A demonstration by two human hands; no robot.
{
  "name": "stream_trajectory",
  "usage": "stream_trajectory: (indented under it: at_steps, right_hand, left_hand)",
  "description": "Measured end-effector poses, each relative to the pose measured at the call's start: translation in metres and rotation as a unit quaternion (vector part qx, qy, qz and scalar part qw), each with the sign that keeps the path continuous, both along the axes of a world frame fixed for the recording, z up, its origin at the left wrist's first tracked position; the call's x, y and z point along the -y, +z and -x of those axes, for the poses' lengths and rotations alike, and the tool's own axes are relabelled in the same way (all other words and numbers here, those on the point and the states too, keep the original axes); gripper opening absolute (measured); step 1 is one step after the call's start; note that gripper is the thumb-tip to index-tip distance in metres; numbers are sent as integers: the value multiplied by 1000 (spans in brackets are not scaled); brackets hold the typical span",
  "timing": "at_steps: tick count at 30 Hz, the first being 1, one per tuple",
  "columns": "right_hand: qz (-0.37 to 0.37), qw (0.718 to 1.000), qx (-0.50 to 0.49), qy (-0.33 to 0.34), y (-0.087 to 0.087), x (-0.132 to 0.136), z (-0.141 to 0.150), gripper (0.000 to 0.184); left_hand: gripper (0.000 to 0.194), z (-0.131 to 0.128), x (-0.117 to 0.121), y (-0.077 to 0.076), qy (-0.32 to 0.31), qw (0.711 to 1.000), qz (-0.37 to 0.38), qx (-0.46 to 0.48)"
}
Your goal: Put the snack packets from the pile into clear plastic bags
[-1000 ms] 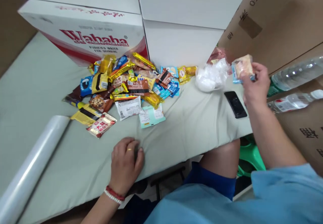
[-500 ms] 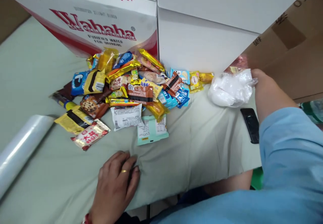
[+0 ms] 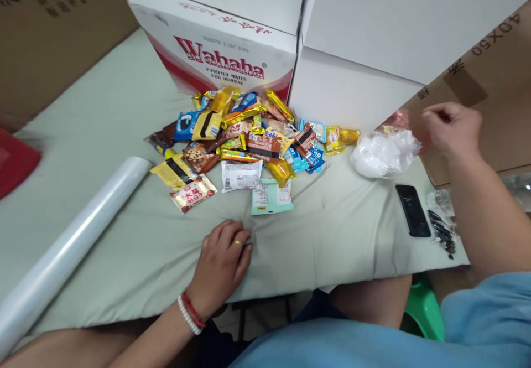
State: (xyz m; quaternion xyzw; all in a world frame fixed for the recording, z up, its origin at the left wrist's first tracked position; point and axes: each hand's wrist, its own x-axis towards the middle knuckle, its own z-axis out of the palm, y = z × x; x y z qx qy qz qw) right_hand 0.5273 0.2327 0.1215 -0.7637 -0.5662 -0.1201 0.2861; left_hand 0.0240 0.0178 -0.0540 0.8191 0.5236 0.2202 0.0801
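Note:
My left hand, with a ring and bracelets, lies palm down on the cloth-covered table, fingers loosely bent and holding nothing. In front of it is a pile of wrapped snacks in yellow, brown and blue. Closest to the hand are a mint-green packet, a white packet and a cream-and-red packet. My right hand is raised just right of a crumpled white plastic bag. Its fingers are curled together in a pinch; whatever may be between them is hidden.
White boxes stand behind the pile, and brown cartons flank the table. At left lies a clear plastic roll and a red item. A black phone and small dark packets are at right. A green stool is below.
My right hand has come away from the white bag, upward and to the right. The bag stays on the table. My left hand remains resting on the cloth, and the view has shifted.

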Motion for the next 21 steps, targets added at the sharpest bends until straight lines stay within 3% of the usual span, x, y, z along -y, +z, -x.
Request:
stream_trajectory:
  at_steps: [1, 3, 4, 6, 8, 11, 13, 14, 15, 17, 20, 21]
  right_hand:
    - [59, 995, 22, 76, 1, 9, 11, 29]
    - [198, 957, 76, 195, 0, 21, 27, 25]
    - [248, 942, 99, 205, 0, 23, 33, 18]
    - [293, 936, 120, 153, 3, 24, 41, 3]
    - [239, 960, 118, 85, 14, 24, 49, 5]
    - [3, 996, 42, 76, 33, 35, 76, 11]
    - [-159, 977, -86, 113, 35, 53, 112, 11]
    - [-203, 955, -166, 141, 28, 66, 136, 9]
    - [-201, 930, -260, 167, 17, 80, 162, 10]
    - [-76, 892, -401, 196, -18, 114, 218, 25]
    - [114, 813, -531, 209, -81, 170, 292, 38]
    - [167, 779, -563, 220, -98, 186, 310, 40]
  left_hand:
    - [19, 0, 1, -1, 1, 1000, 0, 2]
    - [19, 0, 2, -2, -1, 1000, -1, 9]
    - [20, 0, 2, -3, -4, 1000, -1, 14]
    - [19, 0, 1, -4, -9, 1000, 9, 27]
    - [17, 1, -1, -3, -10, 998, 30, 52]
    - [14, 1, -7, 3, 2, 989, 70, 129]
    - [17, 0, -9, 10, 11, 971, 102, 214]
    - [18, -1, -9, 14, 11, 956, 127, 263]
    - [19, -2, -8, 18, 7, 936, 159, 314]
    - [26, -5, -7, 25, -5, 872, 247, 422]
    - [74, -8, -7, 29, -9, 733, 371, 570]
    - [79, -8, -8, 28, 4, 694, 389, 606]
